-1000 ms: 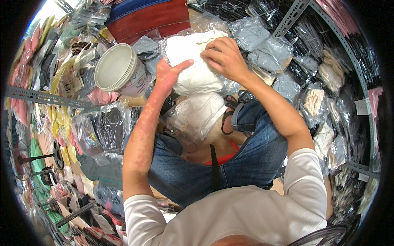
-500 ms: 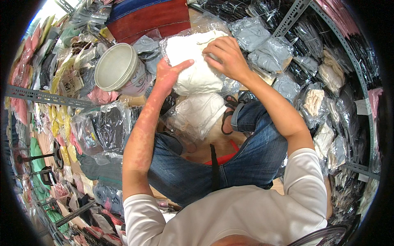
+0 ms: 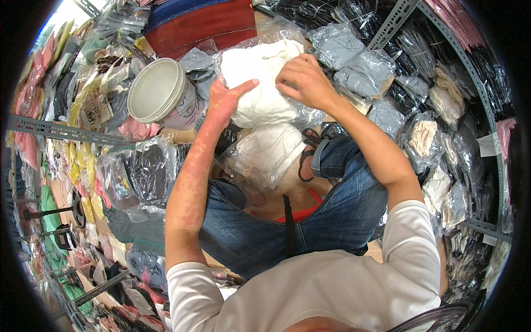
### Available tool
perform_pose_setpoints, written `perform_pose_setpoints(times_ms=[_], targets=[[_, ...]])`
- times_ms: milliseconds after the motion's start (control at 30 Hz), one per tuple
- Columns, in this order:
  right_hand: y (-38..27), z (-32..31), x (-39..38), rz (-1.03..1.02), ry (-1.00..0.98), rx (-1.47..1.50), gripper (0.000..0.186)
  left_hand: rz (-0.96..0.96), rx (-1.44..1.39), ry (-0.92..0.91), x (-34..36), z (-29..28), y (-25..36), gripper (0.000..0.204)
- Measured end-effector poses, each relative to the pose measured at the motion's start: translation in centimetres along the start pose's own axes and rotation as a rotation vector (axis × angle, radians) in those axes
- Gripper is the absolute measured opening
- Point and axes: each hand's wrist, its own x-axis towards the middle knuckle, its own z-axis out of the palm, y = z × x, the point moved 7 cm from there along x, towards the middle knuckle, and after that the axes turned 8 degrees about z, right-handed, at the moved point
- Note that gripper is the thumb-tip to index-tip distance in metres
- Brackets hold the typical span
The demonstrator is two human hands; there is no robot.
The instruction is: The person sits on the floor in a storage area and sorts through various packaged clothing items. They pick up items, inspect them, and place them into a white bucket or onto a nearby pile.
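A folded white garment (image 3: 257, 83) lies partly in a clear plastic bag (image 3: 310, 117) in front of me. My left hand (image 3: 225, 99) grips its left edge, thumb stretched across the top and the other fingers hidden below. Over the right part of the garment, my right hand (image 3: 306, 80) is closed, its fingers curled and their tips against the cloth. A second white garment in clear plastic (image 3: 264, 152) sits just below, between my knees.
A stack of white buckets (image 3: 157, 91) stands to the left. Bagged grey garments (image 3: 362, 72) and dark packs lie on the right. Perforated metal shelf frames (image 3: 66, 130) flank me on both sides, loaded with bagged clothing. A red and blue sheet (image 3: 202, 27) is at the far side.
My right hand has shifted slightly down and to the right over the white garment, its fingers drawn closer together. The left hand has kept its grip with barely any movement.
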Motion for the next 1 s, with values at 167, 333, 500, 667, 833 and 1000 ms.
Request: perform_pose_setpoints(times_ms=[167,333,500,667,833,1000], targets=[[0.6,1.5,-0.5,0.03,-0.216,0.1,0.011,0.0,0.053,0.089,0.8,-1.6,0.1,0.049],[1.6,2.6,-1.0,0.08,-0.323,0.11,0.014,0.06,-0.046,0.211,1.5,-4.1,0.1,0.051],[2.6,2.1,-1.0,0.194,-0.288,0.209,0.015,0.086,-0.108,0.282,1.6,-4.9,0.4,0.046],[4.0,2.0,-1.0,0.311,-0.263,0.282,0.017,0.154,-0.019,0.41,2.3,-7.1,-0.5,0.043],[5.8,1.9,-1.1,0.371,-0.225,0.331,0.019,0.273,0.315,0.558,2.1,-9.9,1.5,0.042],[6.0,1.4,-1.1,0.406,-0.216,0.338,0.019,0.386,0.804,0.673,1.6,-12.8,2.8,0.045]])
